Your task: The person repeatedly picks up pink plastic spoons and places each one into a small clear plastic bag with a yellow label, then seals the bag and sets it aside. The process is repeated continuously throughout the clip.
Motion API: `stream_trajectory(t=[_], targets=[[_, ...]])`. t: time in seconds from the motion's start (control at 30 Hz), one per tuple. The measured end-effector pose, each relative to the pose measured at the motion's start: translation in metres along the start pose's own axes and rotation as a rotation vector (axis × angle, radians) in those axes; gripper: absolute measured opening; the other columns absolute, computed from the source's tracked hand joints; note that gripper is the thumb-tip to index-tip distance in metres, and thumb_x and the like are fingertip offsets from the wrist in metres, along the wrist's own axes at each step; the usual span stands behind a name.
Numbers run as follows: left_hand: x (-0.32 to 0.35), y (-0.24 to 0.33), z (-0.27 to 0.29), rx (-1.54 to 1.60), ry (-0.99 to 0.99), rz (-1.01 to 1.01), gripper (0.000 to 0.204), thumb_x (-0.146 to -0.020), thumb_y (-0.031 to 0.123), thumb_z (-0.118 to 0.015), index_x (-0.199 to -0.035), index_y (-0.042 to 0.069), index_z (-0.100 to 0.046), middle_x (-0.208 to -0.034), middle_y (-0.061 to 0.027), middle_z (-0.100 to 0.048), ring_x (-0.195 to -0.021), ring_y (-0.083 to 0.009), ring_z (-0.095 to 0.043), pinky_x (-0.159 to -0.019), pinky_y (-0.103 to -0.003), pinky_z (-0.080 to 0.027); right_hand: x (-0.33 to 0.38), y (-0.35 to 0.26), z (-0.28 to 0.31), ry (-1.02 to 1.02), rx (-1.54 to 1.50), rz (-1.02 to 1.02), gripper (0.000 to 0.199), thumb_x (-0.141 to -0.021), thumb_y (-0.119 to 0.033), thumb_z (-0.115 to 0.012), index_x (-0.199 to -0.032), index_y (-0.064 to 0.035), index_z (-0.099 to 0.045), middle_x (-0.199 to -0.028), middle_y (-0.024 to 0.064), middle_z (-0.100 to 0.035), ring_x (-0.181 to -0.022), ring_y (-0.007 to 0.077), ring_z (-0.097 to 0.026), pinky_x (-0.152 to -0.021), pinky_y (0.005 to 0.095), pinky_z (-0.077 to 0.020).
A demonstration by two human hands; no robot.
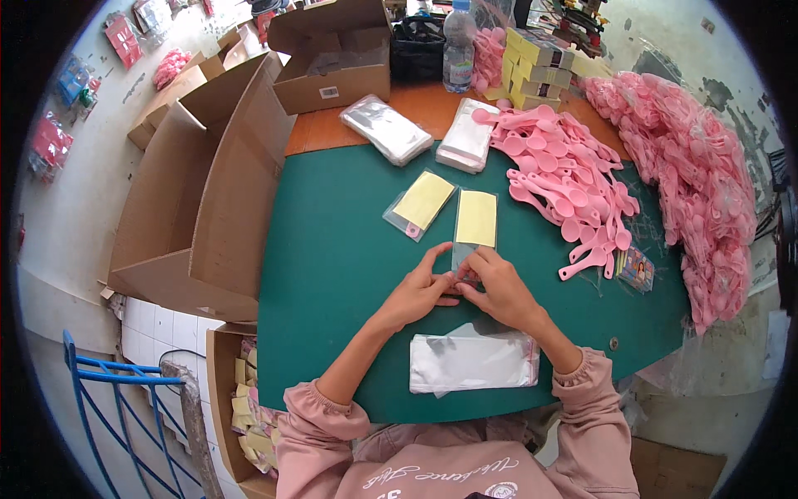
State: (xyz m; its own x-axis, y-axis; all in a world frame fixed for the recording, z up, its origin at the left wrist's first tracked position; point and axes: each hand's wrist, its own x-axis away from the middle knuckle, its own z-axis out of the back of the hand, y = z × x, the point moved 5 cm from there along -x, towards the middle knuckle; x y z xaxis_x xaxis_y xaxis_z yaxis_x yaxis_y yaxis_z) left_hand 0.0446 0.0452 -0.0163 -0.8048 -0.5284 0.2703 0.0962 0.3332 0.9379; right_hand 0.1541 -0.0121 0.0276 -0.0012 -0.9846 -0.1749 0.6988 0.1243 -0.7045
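Note:
Both my hands meet at the middle of the green mat (332, 249). My left hand (418, 293) and my right hand (497, 289) pinch the near end of a clear bag holding a yellow card (475, 220). The bag lies flat on the mat, pointing away from me. A second clear bag with a yellow card and a pink piece (420, 204) lies just to its left. A stack of empty clear bags (474, 363) rests between my forearms, close to my body.
A heap of loose pink spoons (565, 179) lies right of my hands, with bagged pink spoons (698, 183) piled further right. Packs of clear bags (386, 129) and a water bottle (458, 46) sit at the back. Open cardboard boxes (216, 183) stand to the left.

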Motion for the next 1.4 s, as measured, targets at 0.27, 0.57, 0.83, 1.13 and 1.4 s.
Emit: stream_trajectory(t=[0.27,0.57,0.83,1.13,1.4], targets=[[-0.003,0.0,0.001,0.011,0.026,0.053,0.044,-0.089,0.005,-0.042,-0.131,0.01,-0.028,-0.089,-0.0112,-0.06,-0.085,-0.0148,-0.059,-0.072,-0.028,-0.052,0.007,-0.021,-0.005,-0.016,0.243,0.247,0.013,-0.07,-0.01,-0.06,-0.078,-0.0031,-0.052,-0.076,0.0104,-0.049,-0.077,0.0276,-0.05,-0.075,0.0358,-0.0389],[0.001,0.004,-0.002,0.035,-0.07,0.077,0.029,-0.091,0.008,-0.038,-0.119,0.007,-0.044,-0.097,-0.009,-0.06,-0.088,-0.0157,-0.061,-0.077,-0.025,-0.049,0.019,0.012,0.077,-0.33,-0.371,0.129,0.014,-0.077,-0.011,-0.058,-0.077,-0.0025,-0.048,-0.074,0.0005,-0.044,-0.068,0.0096,-0.042,-0.061,0.0232,-0.0375],[-0.003,0.002,-0.007,0.035,-0.158,0.053,0.026,-0.089,0.007,-0.036,-0.105,-0.001,-0.055,-0.104,-0.0065,-0.058,-0.094,-0.0132,-0.058,-0.076,-0.022,-0.047,0.046,0.101,0.234,0.488,0.216,-0.405,0.019,-0.077,-0.007,-0.053,-0.096,-0.0019,-0.053,-0.084,0.0084,-0.058,-0.081,0.0207,-0.056,-0.071,0.0281,-0.0444],[0.005,0.012,-0.005,0.174,-0.109,0.028,0.026,-0.091,0.011,-0.037,-0.107,0.001,-0.054,-0.104,-0.0062,-0.059,-0.094,-0.0113,-0.057,-0.079,-0.023,-0.047,0.014,0.011,0.034,-0.017,0.091,-0.006,0.047,-0.065,-0.008,-0.071,-0.105,-0.0041,-0.044,-0.093,0.0097,-0.042,-0.083,0.0205,-0.05,-0.072,0.0321,-0.0435],[0.006,0.022,-0.001,-0.348,0.008,-0.15,0.018,-0.085,0.001,-0.045,-0.101,0.004,-0.053,-0.092,-0.0083,-0.056,-0.084,-0.015,-0.061,-0.065,-0.025,-0.053,0.018,0.03,0.03,0.066,-0.353,-0.052,0.014,-0.074,-0.001,-0.063,-0.084,0.0003,-0.054,-0.086,0.0068,-0.045,-0.075,0.0136,-0.053,-0.066,0.0245,-0.0465]])
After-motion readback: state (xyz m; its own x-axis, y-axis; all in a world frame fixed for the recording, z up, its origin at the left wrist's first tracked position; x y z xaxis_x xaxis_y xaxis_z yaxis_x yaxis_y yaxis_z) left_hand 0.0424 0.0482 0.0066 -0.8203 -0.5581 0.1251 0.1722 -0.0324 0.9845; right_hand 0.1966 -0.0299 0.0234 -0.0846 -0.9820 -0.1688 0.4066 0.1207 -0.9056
